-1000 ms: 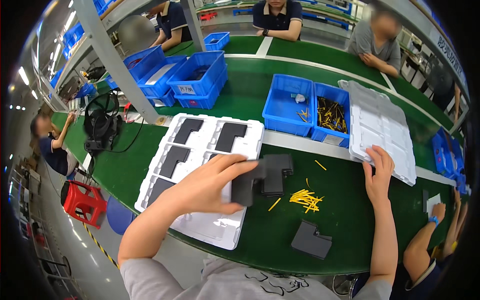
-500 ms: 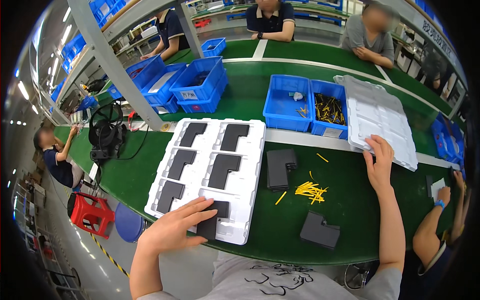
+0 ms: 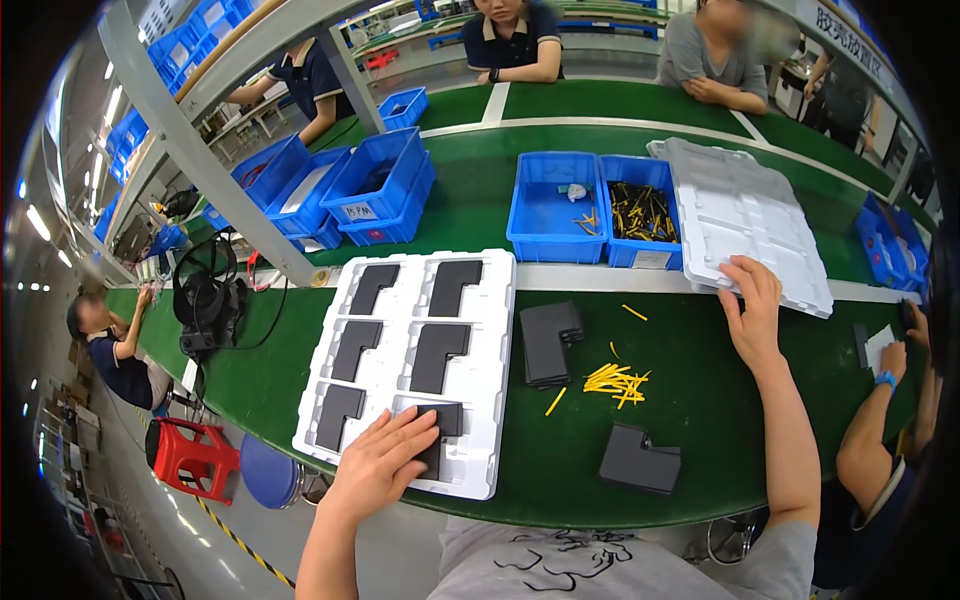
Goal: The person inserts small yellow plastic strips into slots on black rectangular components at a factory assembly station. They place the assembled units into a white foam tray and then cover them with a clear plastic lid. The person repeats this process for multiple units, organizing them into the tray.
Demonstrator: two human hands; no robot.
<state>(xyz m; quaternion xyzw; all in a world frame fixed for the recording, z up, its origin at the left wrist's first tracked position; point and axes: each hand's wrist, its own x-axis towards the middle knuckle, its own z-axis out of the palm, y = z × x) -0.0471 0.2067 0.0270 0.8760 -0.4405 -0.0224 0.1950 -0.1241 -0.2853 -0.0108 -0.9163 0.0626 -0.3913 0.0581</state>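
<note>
A white plastic tray (image 3: 399, 400) with moulded compartments holds several flat black L-shaped pieces (image 3: 440, 355). My left hand (image 3: 385, 462) lies over its nearest right compartment, fingers stretched out on the L-shaped piece (image 3: 450, 418) there and partly hiding it. At the right, my right hand (image 3: 752, 305) rests at the near edge of white trays (image 3: 745, 225), thumb and fingers apart. Between my hands lie a stack of black L-shaped pieces (image 3: 545, 345), another black stack (image 3: 640, 460) closer to me and a loose heap of yellow strips (image 3: 615, 382).
Beyond the strips stand a blue bin (image 3: 530, 225) with few items and a blue bin of yellow and black strips (image 3: 643, 215). More blue bins (image 3: 375, 175), a metal post (image 3: 205, 150) and black strapped gear (image 3: 210, 295) are leftward. A co-worker's hand (image 3: 890, 358) is at far right.
My left hand has moved onto the L-shaped piece in the nearest right compartment, and its fingers now lie flatter. My right hand stays at the white trays' edge. The view has shifted slightly.
</note>
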